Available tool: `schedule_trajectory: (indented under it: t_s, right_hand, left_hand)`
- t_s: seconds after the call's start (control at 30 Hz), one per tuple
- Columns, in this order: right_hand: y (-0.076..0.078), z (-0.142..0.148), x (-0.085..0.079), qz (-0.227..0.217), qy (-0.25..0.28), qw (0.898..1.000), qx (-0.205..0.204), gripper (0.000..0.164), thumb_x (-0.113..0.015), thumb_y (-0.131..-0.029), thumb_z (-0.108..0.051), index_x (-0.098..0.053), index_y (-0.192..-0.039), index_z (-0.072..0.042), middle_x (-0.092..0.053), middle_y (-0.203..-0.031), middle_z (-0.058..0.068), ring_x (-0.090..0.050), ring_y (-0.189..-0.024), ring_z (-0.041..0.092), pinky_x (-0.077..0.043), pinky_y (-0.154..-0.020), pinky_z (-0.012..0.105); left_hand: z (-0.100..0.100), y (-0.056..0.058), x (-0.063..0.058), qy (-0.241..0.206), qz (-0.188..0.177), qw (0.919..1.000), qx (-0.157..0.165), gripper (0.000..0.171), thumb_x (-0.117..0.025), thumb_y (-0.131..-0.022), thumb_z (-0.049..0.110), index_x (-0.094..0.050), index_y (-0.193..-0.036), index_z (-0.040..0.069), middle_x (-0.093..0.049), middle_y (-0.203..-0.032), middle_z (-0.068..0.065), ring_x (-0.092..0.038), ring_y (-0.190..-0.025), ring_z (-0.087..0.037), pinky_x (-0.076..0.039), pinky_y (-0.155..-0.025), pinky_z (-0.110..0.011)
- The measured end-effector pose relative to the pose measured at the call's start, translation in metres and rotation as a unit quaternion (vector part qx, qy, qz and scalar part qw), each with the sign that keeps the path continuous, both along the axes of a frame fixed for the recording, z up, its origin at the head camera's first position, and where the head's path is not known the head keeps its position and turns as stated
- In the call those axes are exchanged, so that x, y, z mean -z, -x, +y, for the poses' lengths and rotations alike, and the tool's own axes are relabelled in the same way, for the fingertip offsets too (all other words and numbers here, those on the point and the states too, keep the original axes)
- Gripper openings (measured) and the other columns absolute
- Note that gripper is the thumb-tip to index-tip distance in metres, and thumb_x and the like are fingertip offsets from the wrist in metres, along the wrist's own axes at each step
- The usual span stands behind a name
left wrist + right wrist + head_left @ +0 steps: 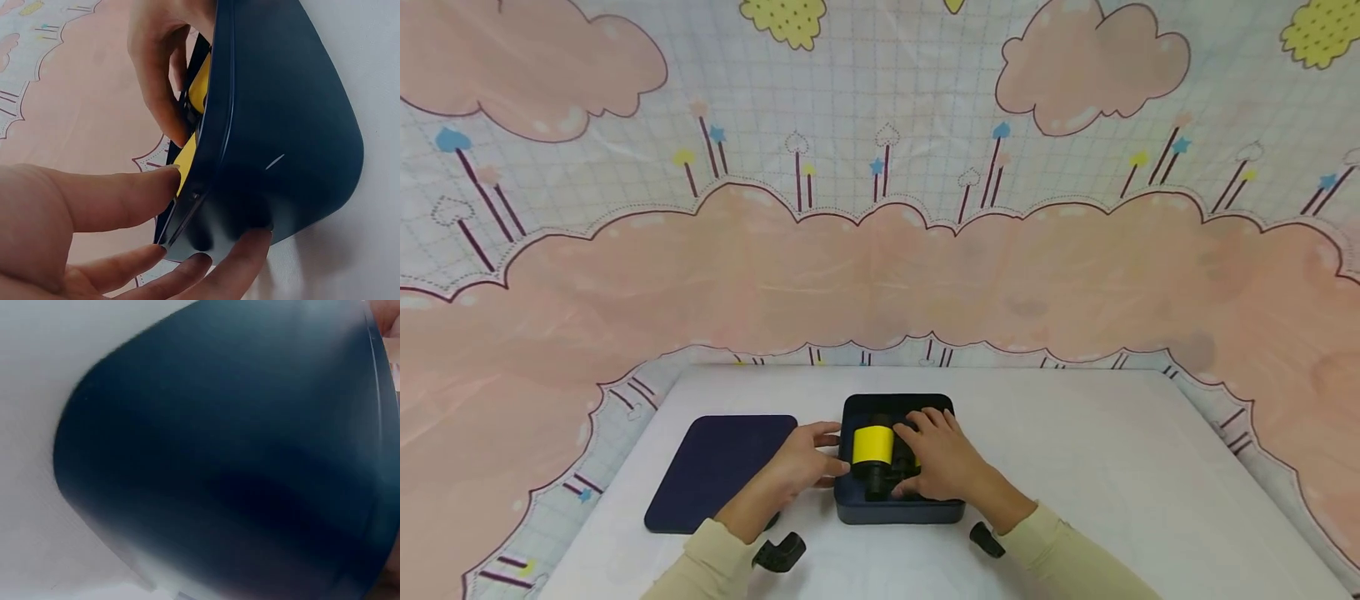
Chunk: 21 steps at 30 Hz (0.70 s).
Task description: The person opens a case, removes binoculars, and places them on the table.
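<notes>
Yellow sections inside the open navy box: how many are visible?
2: one yellow section in the left of the navy box, a second yellow section mostly behind the right hand, which may hide more.

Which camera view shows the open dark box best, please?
The head view: it frames the box whole, open top included, though the right hand covers part. The left wrist view shows an outer wall and part of the rim; the right wrist view, mostly a cropped outer wall.
</notes>
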State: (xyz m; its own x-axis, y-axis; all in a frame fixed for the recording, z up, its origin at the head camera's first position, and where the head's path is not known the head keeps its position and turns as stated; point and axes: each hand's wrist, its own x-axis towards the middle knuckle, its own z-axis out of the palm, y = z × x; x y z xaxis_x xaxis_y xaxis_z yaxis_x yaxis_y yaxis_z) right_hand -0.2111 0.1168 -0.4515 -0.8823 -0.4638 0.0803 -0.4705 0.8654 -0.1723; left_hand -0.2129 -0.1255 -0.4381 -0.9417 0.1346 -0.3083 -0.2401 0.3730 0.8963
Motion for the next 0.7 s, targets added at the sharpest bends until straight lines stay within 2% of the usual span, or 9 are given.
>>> schedule_trajectory:
  t_s: [0.27,0.5,0.7]
  right_hand:
    - [0.006,-0.002,-0.001,-0.017,-0.013,1.0,-0.009,0.096,-0.087,-0.074,-0.062,-0.054,-0.15,-0.013,-0.055,-0.152,0.013,-0.046,-0.143,0.039,-0.032,-0.123,0.066]
    - [0.016,-0.001,-0.006,-0.013,-0.006,1.0,-0.002,0.095,-0.089,-0.074,-0.06,-0.056,-0.148,-0.01,-0.061,-0.145,0.011,-0.049,-0.139,0.036,-0.037,-0.123,0.058]
    - [0.016,-0.003,-0.001,-0.03,0.0,0.999,-0.015,0.091,-0.089,-0.075,-0.057,-0.058,-0.146,-0.008,-0.063,-0.144,0.011,-0.05,-0.138,0.037,-0.04,-0.12,0.059]
  left_hand:
    - [-0.003,0.002,0.0,-0.002,-0.007,1.0,0.002,0.075,-0.076,-0.085,-0.011,-0.047,-0.153,0.001,-0.054,-0.15,-0.028,-0.07,-0.112,-0.032,-0.064,-0.088,-0.046]
    - [-0.003,0.01,-0.007,-0.02,-0.002,0.9997,0.013,0.075,-0.075,-0.086,-0.011,-0.046,-0.154,0.002,-0.053,-0.152,-0.028,-0.07,-0.115,-0.032,-0.064,-0.088,-0.047]
    - [-0.004,0.005,0.0,-0.02,-0.016,0.9997,0.004,0.074,-0.075,-0.086,-0.012,-0.048,-0.153,0.003,-0.054,-0.152,-0.028,-0.071,-0.112,-0.03,-0.064,-0.087,-0.046]
